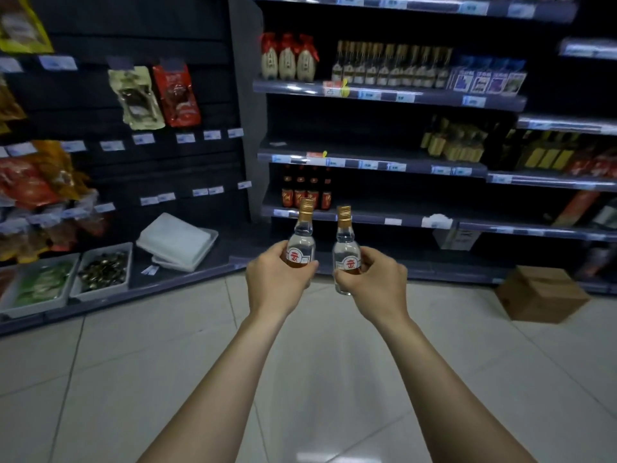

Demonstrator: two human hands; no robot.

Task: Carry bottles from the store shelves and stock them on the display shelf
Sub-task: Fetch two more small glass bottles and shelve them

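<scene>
I hold two small clear bottles with gold caps and red-and-white labels, both upright and side by side in front of me. My left hand (275,282) grips the left bottle (302,237) around its lower body. My right hand (375,285) grips the right bottle (345,243) the same way. Ahead stands a dark shelf unit (384,95). One of its levels carries a row of similar gold-capped clear bottles (390,66). The level below that (367,155) is largely bare on its left side.
A cardboard box (542,292) sits on the tiled floor at the right, near the shelf base. Dark red-labelled bottles (305,192) stand on a lower shelf. On the left, hanging snack bags (157,95), white bins (103,272) and stacked white trays (177,242) line a low counter.
</scene>
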